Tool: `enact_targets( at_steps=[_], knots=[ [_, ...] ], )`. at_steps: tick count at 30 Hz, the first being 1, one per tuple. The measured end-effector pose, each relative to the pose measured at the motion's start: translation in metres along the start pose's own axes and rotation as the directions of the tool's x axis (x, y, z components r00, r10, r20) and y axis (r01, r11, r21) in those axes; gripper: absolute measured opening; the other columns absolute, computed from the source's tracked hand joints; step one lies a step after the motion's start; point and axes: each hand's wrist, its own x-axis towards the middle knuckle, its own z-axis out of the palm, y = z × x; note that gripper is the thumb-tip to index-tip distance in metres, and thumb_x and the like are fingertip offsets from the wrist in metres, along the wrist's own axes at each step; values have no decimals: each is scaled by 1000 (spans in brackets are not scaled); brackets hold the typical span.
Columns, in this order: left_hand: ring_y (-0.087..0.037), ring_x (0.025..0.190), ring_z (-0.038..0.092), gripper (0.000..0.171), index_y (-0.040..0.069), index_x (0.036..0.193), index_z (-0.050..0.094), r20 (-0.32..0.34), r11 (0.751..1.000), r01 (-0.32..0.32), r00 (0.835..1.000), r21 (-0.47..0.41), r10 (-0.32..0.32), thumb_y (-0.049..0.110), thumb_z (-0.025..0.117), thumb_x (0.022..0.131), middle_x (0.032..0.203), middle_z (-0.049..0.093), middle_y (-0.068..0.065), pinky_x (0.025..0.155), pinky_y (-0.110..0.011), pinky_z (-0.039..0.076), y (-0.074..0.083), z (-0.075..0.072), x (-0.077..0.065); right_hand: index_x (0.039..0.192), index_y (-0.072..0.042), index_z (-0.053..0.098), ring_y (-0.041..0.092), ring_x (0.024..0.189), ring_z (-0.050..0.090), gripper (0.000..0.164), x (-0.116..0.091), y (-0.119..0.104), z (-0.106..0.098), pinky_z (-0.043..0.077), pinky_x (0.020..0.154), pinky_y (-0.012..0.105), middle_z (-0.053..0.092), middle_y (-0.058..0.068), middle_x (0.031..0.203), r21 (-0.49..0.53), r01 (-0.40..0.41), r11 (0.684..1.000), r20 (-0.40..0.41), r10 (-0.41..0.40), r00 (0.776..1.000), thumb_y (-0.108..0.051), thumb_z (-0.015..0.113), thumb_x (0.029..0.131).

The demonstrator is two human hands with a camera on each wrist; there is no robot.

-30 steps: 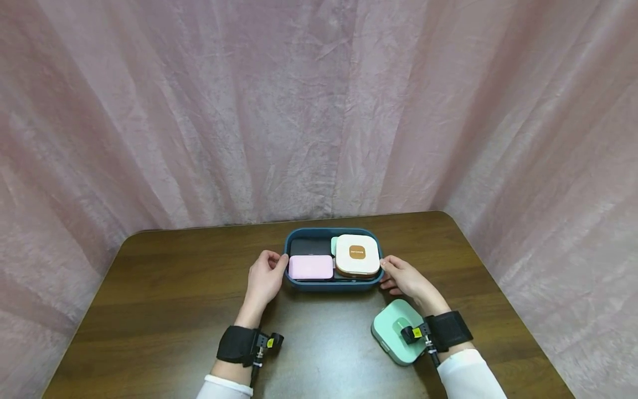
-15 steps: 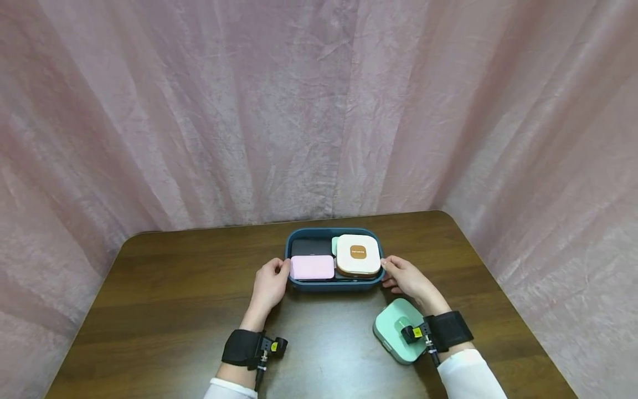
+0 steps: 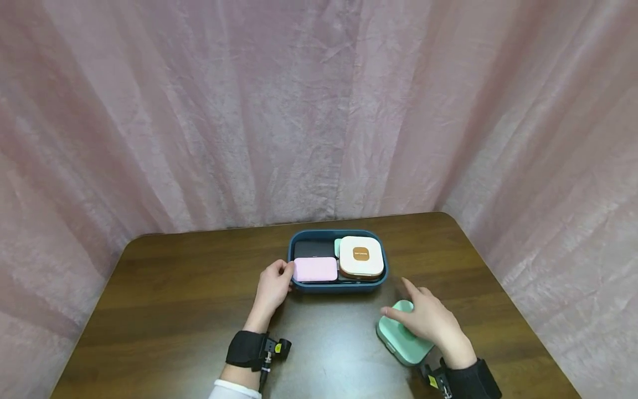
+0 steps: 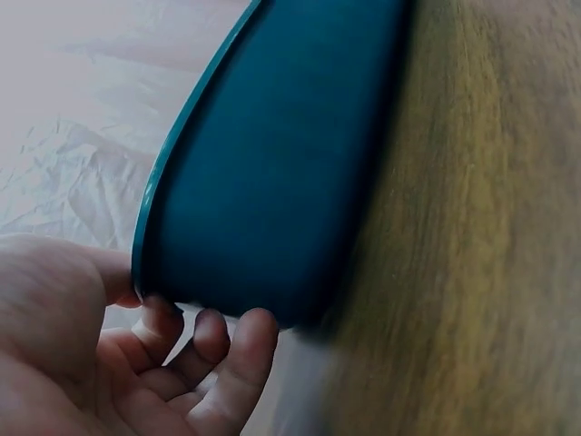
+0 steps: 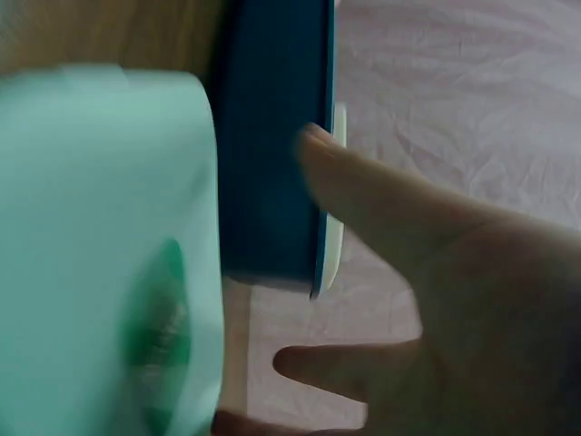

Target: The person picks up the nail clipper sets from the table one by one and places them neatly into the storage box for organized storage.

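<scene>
A dark blue plastic storage bin (image 3: 340, 287) stands on the table. In it lie a pink flat case (image 3: 315, 269), a dark flat piece (image 3: 314, 248), a white square box (image 3: 361, 257) with a brown label and a partly hidden mint-green item (image 3: 337, 247). My left hand (image 3: 272, 285) grips the bin's left end, thumb at the rim and fingers curled against the outer wall (image 4: 263, 182). Over a light green square box (image 3: 405, 342) to the front right, my right hand (image 3: 431, 318) spreads its thumb and fingers, holding nothing; it partly hides that box.
The wooden table (image 3: 184, 299) has rounded back corners. A pink velvety curtain (image 3: 319, 111) hangs just behind its back edge and along the sides. Strapped cameras sit on both wrists.
My right hand has let go of the bin's right end and moved back towards me, over the green box. My left hand stays at the bin's left end.
</scene>
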Motion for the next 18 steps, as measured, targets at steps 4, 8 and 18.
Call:
enact_targets(
  at_steps=[4,8,18],
  knots=[
    [-24,72,65,33,4,87,63,-8,1000,-8,1000,-29,8,27,58,110,82,61,-10,66,-32,56,0,1,1,167,-14,37,56,128,54,119,-24,-1,12,54,75,65,44,36,153,-45,-7,999,17,8,1000,-69,87,75],
    [-25,73,65,32,6,84,61,-11,999,-12,1000,-46,11,26,59,110,81,59,-10,68,-33,58,0,1,1,167,-18,39,56,130,49,120,-35,1,26,54,73,64,41,33,154,-35,2,999,-18,-2,1000,-56,97,69],
    [-25,75,65,32,6,84,61,4,998,-7,1000,-62,8,26,60,109,84,60,-10,69,-34,60,-1,0,3,166,-20,41,59,133,45,114,-37,0,35,54,73,64,40,35,153,-25,-5,1000,-42,4,999,-44,98,70]
  ],
)
